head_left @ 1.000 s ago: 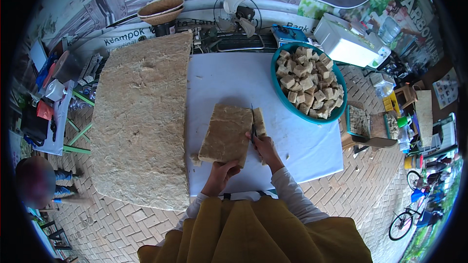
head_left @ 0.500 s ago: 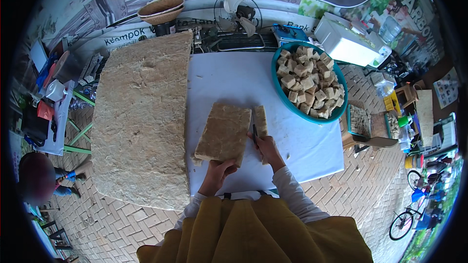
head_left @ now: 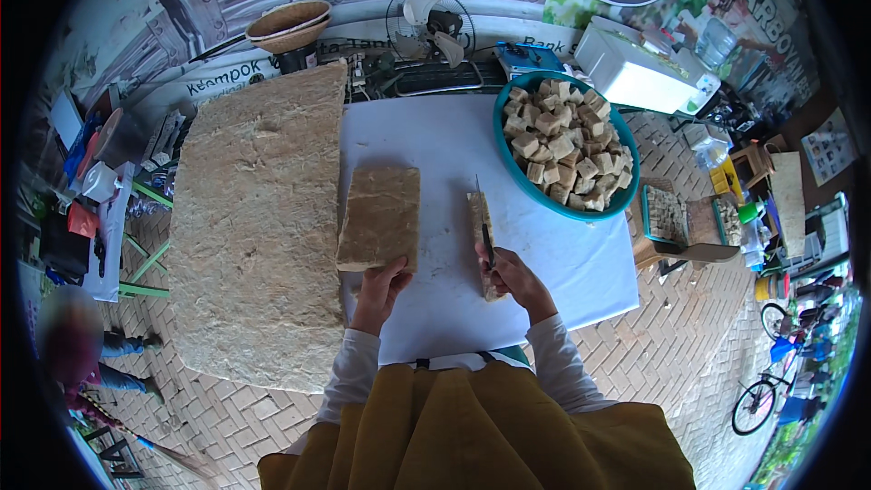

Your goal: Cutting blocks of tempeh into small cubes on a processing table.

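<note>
My left hand (head_left: 379,292) grips the near edge of a thick rectangular slab (head_left: 381,218) of brown, fibrous material like rockwool, its thumb on top. In my right hand (head_left: 517,281) is a knife (head_left: 487,240) with a dark handle, its thin blade pointing away from me. Under the knife and fingers lies a narrow strip (head_left: 479,209) of the same material, apart from the slab. To the left rests a much larger fibrous sheet (head_left: 259,218). A teal basin (head_left: 510,163) at the far right is heaped with cut cubes (head_left: 562,141).
A white-covered table (head_left: 435,308) bears the work. Behind it stand a fan (head_left: 431,25), woven baskets (head_left: 288,23) and a blue scale (head_left: 531,57). A tray of small cubes (head_left: 665,215) is at the right. At the far left, a person (head_left: 77,340) stands on the brick paving.
My left hand has moved the slab left, away from the strip, widening the gap. My right hand, with the knife, has shifted slightly right and nearer. The person at the left has moved.
</note>
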A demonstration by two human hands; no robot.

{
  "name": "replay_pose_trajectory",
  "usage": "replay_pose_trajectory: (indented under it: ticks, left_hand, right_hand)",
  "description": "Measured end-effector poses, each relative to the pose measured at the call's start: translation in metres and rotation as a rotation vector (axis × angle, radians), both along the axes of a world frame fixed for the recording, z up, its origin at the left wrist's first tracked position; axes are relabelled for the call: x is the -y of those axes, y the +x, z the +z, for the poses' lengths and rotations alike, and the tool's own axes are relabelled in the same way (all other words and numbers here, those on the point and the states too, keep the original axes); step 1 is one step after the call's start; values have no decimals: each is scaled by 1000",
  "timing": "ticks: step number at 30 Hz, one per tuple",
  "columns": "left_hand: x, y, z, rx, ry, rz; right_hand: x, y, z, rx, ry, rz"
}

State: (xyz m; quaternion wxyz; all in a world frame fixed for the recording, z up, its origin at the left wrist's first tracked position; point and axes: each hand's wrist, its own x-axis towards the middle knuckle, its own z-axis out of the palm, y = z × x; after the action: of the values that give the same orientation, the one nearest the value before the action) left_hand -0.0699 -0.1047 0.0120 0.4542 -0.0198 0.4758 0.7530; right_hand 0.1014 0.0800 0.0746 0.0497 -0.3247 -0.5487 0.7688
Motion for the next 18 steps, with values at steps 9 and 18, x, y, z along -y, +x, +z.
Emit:
replay_pose_trajectory:
  ticks: [9, 18]
  left_hand:
    - [9, 62, -5, 40, -134, 228]
    - [-105, 78, 3, -1055, -799, -209]
  right_hand:
    - [-30, 54, -4, 411, 594, -39]
    - [-57, 99, -17, 311, 617, -105]
